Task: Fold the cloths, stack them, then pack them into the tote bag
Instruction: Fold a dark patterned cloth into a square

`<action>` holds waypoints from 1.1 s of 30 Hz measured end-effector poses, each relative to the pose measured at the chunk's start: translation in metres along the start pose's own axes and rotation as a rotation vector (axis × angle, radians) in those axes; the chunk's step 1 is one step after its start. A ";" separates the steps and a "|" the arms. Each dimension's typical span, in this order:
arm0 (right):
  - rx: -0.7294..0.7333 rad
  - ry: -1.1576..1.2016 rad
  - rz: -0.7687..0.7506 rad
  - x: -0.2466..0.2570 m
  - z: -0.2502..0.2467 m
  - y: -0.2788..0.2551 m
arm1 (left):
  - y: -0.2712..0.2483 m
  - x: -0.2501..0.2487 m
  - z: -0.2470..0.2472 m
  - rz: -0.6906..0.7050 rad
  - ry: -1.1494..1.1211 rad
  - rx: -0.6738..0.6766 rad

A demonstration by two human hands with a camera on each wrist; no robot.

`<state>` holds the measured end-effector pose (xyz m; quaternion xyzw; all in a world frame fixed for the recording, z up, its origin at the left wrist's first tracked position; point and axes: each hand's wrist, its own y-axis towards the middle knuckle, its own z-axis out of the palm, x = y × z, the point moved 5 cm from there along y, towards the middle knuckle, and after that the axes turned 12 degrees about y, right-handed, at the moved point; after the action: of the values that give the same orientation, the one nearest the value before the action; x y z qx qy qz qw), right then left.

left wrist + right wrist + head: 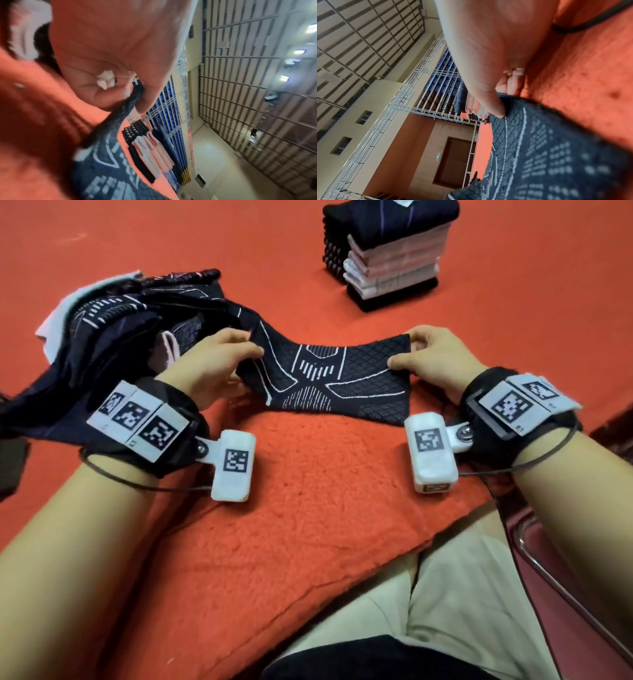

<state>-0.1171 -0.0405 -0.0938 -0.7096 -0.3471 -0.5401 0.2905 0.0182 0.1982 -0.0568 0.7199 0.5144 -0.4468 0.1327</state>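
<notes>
A black cloth with white line patterns (329, 374) is stretched between both hands over the orange fleece surface (308, 508). My left hand (219, 361) pinches its left edge between thumb and fingers; the left wrist view shows the black cloth (120, 121) held in that pinch. My right hand (428, 354) pinches the right edge, thumb on top of the black cloth (539, 148). To the left lies a heap of unfolded cloths (120, 320), black patterned with some white and pink. A stack of folded cloths (390, 251) stands at the far right.
The orange surface's near edge (394, 570) runs diagonally over my lap in beige trousers (462, 594). A chair's metal frame (565, 587) is at the right. A dark object (12, 467) sits at the left border. Bare orange surface lies between heap and stack.
</notes>
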 end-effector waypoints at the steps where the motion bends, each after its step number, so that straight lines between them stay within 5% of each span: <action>1: -0.004 -0.006 -0.003 0.000 -0.001 0.000 | -0.004 -0.009 0.006 0.036 0.013 0.032; 5: 0.004 -0.015 0.000 0.001 0.000 -0.003 | -0.014 -0.037 0.041 0.127 0.105 0.174; 22: 0.001 -0.019 0.034 0.007 0.002 -0.013 | -0.019 -0.054 0.082 0.241 0.508 0.244; 28: 0.083 -0.052 0.193 0.023 0.004 -0.030 | -0.014 -0.044 0.063 0.245 0.947 0.155; 33: 0.147 -0.055 0.268 0.040 0.017 -0.039 | 0.000 -0.029 0.058 0.212 0.803 0.259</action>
<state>-0.1321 0.0033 -0.0575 -0.7410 -0.2957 -0.4498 0.4013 -0.0135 0.1428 -0.0672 0.8960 0.3884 -0.1763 -0.1240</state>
